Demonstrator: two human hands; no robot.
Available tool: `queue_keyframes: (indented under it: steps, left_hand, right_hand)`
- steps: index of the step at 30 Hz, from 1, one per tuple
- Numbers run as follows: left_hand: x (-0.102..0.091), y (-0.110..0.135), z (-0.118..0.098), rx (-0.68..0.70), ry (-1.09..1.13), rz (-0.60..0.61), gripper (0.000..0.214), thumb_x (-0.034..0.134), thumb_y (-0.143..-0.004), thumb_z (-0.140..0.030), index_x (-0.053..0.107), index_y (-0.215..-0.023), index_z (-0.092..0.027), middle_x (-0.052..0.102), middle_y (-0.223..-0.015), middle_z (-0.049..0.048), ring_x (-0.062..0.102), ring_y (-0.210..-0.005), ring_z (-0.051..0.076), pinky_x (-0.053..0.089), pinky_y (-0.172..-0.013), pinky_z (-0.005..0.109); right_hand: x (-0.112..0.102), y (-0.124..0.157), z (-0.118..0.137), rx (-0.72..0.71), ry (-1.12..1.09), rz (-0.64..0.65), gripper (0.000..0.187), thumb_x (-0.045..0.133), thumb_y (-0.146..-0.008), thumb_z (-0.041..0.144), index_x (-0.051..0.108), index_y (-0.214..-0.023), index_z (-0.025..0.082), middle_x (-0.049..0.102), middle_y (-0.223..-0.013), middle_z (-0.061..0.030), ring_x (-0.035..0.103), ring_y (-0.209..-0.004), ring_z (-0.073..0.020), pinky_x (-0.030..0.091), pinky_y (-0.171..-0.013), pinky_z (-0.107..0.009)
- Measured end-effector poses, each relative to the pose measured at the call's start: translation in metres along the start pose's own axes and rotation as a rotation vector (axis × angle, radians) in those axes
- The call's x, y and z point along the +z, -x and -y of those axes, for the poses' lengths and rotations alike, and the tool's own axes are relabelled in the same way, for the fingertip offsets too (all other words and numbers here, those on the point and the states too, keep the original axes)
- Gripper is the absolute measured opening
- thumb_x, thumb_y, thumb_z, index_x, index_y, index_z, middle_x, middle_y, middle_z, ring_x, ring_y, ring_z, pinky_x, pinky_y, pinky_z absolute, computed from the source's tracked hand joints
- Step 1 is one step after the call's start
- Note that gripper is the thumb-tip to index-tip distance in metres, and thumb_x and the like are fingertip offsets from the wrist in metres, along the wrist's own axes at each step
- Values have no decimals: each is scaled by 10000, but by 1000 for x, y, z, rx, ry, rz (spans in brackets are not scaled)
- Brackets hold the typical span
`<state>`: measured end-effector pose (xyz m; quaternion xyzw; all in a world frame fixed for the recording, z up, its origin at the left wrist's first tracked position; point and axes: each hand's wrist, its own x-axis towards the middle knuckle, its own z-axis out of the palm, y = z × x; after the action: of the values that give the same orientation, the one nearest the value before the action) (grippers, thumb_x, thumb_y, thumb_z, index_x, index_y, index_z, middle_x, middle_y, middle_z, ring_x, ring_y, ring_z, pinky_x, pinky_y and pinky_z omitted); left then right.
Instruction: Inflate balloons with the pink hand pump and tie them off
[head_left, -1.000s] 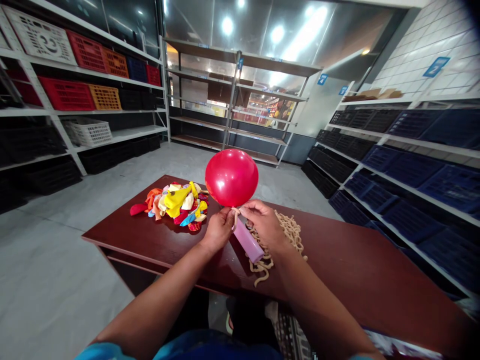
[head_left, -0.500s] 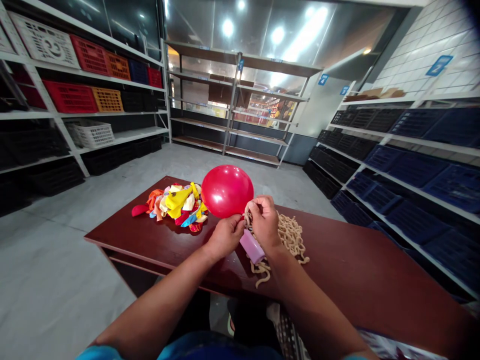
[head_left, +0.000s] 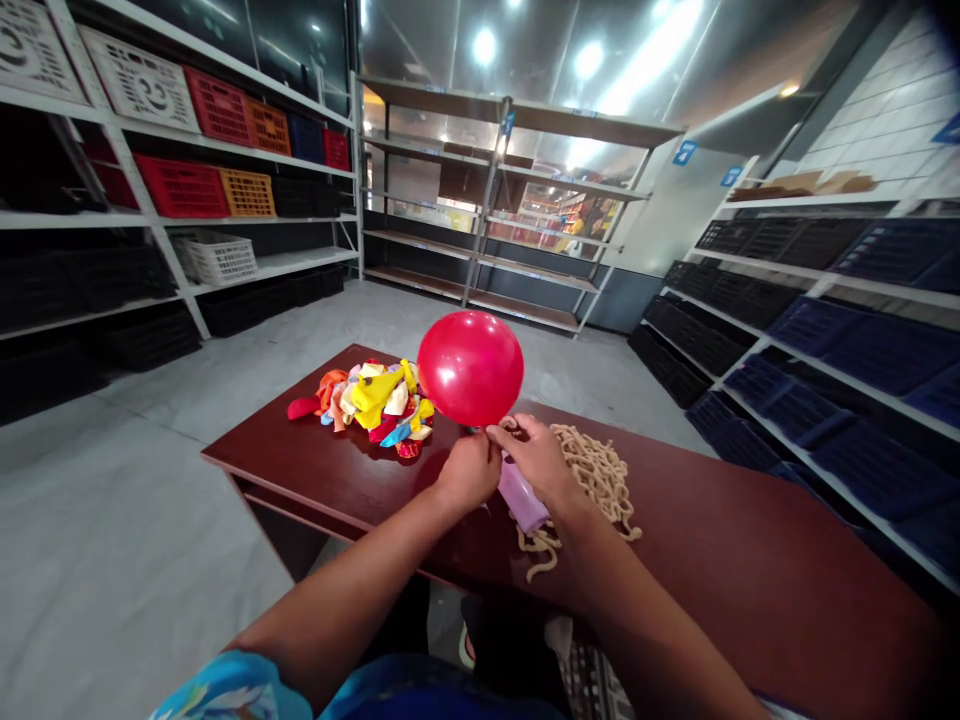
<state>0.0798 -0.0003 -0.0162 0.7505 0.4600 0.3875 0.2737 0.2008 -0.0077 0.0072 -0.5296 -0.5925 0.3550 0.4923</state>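
An inflated red balloon stands above the dark red table, held by its neck. My left hand is closed on the balloon's neck from below. My right hand pinches a piece of tan string at the same neck, fingers pressed together. A lilac balloon pump lies on the table under my right hand. Behind it sits a heap of tan strings.
A pile of limp balloons in several colours lies at the table's far left. Shelves with red, orange, white and black crates line the left wall, blue and black crates the right. Grey floor surrounds the table.
The balloon dipped toward the table and has risen again. My right hand moved from up by the strings down to the balloon's neck. The view shifted slightly left.
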Motion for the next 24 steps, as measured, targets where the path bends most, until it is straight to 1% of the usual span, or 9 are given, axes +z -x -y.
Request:
queue_keyframes:
  steps: [3,5,9,11,13,16,19,21,24]
  left_hand:
    - [2,2,0,11,44,73,249,346,-854,-178,589,-807,-149,648,-722,90,594,-649,173,424,-640,285]
    - [1,4,2,-5,115,106,241,367,-856,-203,601,-860,-149,662,-733,70,599,-653,162,436,-646,274]
    - [-5,6,15,-55,149,115,290,447,-842,-298,622,-1034,-169,685,-859,60,614,-709,163,460,-660,268]
    - [-11,5,25,-45,129,81,307,451,-840,-295,637,-1051,-172,682,-927,65,618,-771,167,465,-707,270]
    - [-19,3,37,-27,93,31,290,445,-839,-273,660,-1002,-167,674,-968,69,612,-821,169,462,-750,274]
    - [-35,-6,58,-24,12,-58,257,454,-830,-250,670,-948,-174,670,-953,68,602,-842,173,456,-781,285]
    - [-58,-23,81,-20,-90,-158,226,471,-818,-227,676,-904,-182,669,-932,78,592,-871,194,441,-818,311]
    - [-76,-40,96,-37,-169,-245,212,481,-805,-204,682,-871,-179,664,-927,97,587,-884,214,424,-845,331]
    - [-102,-69,115,-115,-400,-287,233,465,-814,-211,687,-875,-173,652,-927,126,567,-945,250,391,-884,352]
  right_hand:
    - [3,-2,-3,68,-128,61,251,646,-691,421,585,-723,180,602,-686,13,538,-636,-126,451,-597,-250]
    - [4,-5,-4,92,-146,57,257,647,-684,419,578,-704,172,592,-663,16,526,-619,-116,453,-585,-236]
    - [2,-21,-6,112,-177,-68,267,652,-675,426,571,-728,177,596,-655,17,550,-610,-117,485,-588,-237]
    - [-2,-34,-11,160,-225,-130,281,655,-675,427,577,-791,183,621,-696,6,587,-615,-132,501,-562,-250]
    - [-8,-52,-18,219,-264,-195,304,668,-669,422,577,-837,186,644,-735,-11,616,-610,-145,499,-505,-245]
    - [-17,-83,-26,231,-267,-272,267,671,-689,394,569,-791,170,641,-696,-22,627,-591,-146,469,-438,-207]
    - [-26,-116,-31,303,-259,-361,238,660,-722,371,553,-781,167,624,-662,-8,613,-557,-130,494,-450,-220]
    - [-32,-133,-34,360,-254,-380,257,647,-739,397,544,-807,172,628,-704,-10,614,-567,-124,522,-486,-244]
    - [-34,-146,-39,429,-204,-424,354,653,-717,470,531,-883,182,644,-861,-45,635,-648,-138,549,-544,-269]
